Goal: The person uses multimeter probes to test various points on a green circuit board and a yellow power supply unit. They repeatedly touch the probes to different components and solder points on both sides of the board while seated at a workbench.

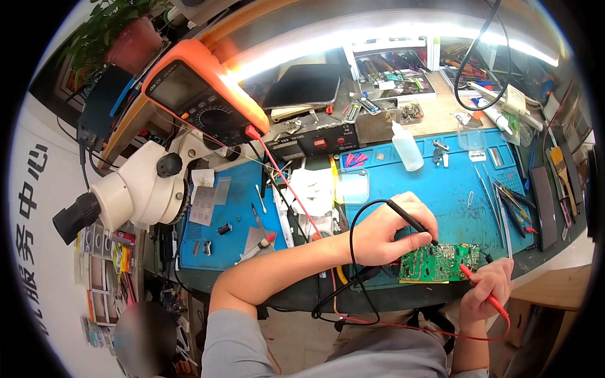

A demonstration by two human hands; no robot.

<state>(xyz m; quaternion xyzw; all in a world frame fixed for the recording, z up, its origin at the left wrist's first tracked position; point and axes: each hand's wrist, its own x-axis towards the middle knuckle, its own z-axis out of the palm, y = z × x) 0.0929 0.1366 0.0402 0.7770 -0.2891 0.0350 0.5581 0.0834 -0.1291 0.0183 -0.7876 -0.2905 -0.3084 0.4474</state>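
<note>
A green circuit board (435, 263) lies near the front edge of the blue work mat (403, 189), its solder side up. My left hand (394, 230) is closed around a black multimeter probe (408, 217), whose tip points down at the board's upper edge. At the board's right end my right hand (488, 293) grips a red multimeter probe (495, 302), with its tip at the board's surface; exact contact is too small to tell. The orange multimeter (205, 94) stands at the upper left, with a red lead plugged into it.
A white microscope (138, 189) rises at the left. Black and red leads loop near my left wrist. A squeeze bottle (408, 148) stands on the mat's far part. Pliers (513, 211) and tweezers (488, 192) lie at the right. A black cable (463, 69) hangs down at upper right.
</note>
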